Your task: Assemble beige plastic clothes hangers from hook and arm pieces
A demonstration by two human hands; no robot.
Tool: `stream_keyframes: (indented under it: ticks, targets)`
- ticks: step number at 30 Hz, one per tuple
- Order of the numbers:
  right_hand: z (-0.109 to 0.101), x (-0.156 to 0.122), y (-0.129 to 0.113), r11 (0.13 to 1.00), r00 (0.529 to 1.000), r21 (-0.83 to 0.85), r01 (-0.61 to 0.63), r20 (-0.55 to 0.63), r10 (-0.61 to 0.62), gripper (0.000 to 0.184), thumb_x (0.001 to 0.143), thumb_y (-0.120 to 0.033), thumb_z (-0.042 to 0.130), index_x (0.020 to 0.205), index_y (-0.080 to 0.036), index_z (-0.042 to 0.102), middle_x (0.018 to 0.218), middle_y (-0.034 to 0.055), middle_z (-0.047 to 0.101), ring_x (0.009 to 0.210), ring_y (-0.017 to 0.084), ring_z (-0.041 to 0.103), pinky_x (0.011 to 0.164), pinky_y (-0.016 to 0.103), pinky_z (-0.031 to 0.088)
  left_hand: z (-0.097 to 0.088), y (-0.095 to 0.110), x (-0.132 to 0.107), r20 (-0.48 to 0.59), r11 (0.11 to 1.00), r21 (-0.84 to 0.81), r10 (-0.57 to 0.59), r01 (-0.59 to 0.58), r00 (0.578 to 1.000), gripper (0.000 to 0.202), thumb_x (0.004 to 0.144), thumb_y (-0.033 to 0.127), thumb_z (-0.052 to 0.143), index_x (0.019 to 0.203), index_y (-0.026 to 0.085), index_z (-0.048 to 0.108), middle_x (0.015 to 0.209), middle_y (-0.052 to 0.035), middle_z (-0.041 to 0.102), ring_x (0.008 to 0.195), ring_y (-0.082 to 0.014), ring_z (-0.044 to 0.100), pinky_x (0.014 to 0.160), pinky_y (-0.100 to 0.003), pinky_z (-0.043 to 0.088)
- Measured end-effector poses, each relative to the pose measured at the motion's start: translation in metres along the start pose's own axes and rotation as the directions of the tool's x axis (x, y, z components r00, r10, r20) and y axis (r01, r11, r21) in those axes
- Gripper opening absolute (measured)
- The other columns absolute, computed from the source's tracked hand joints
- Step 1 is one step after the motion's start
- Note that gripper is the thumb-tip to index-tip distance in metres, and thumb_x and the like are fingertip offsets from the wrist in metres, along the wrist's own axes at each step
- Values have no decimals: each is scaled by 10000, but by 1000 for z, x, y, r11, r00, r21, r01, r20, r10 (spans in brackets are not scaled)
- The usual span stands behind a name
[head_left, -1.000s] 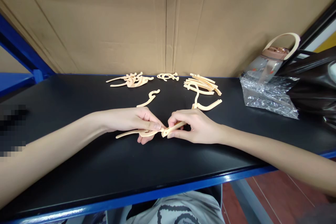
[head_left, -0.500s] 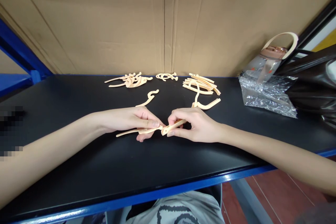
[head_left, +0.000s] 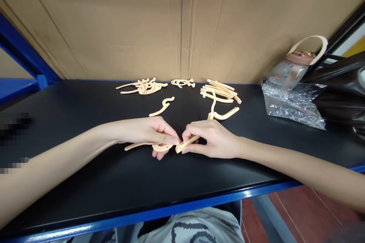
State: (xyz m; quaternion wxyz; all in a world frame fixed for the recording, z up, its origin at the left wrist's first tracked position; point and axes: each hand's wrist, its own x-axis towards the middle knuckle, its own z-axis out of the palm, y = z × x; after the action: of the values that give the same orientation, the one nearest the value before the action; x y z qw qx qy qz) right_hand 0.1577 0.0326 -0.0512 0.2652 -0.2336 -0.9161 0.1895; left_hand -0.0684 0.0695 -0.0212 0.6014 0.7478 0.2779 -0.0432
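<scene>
My left hand (head_left: 159,134) is closed, pinching a curved beige plastic hanger piece (head_left: 161,147) whose long thin tail sticks out to the left. My right hand (head_left: 207,136) grips a straight beige hanger arm (head_left: 186,144) between thumb and fingers. The ends of the two pieces meet or nearly meet between my fingertips; whether they are joined I cannot tell. Beyond my right hand, a wavy hook (head_left: 213,102) and a second arm (head_left: 228,114) appear connected to the held arm, the joint partly hidden. A loose curved piece (head_left: 161,108) lies beyond my left hand.
On the black table (head_left: 119,186) at the back are a pile of curved pieces (head_left: 145,86), some small hook pieces (head_left: 182,82) and a stack of straight arms (head_left: 219,92). A bottle (head_left: 296,68), a clear plastic bag (head_left: 293,102) and a black bag (head_left: 339,83) stand right. Cardboard (head_left: 114,22) rises behind.
The left hand's curved piece has turned so its curved opening shows more. Both hands have come slightly toward me, with the piece ends still close together. The view has shifted a little.
</scene>
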Motion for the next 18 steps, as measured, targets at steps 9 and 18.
stream_keyframes:
  ticks: [9, 18]
  targets:
    - [1, 1, 1, 988, 997, -136, 78, -7, -80, 193, 888, -347, 607, 805, -180, 556, 722, -10, 612, 677, 106, 567, 621, 221, 399, -1, 0, 1, 45, 997, -74, -30, 33, 999, 242, 876, 377, 604, 945, 191, 742, 787, -41, 756, 624, -113, 645, 597, -179, 505]
    - [2, 1, 2, 984, 994, -139, 108, -12, -111, 218, 895, -373, 593, 802, -177, 566, 722, -12, 617, 673, 106, 552, 646, 226, 386, -5, 2, 4, 79, 998, -61, -27, 32, 997, 218, 854, 354, 634, 920, 189, 760, 822, -55, 762, 666, -118, 633, 618, -171, 491]
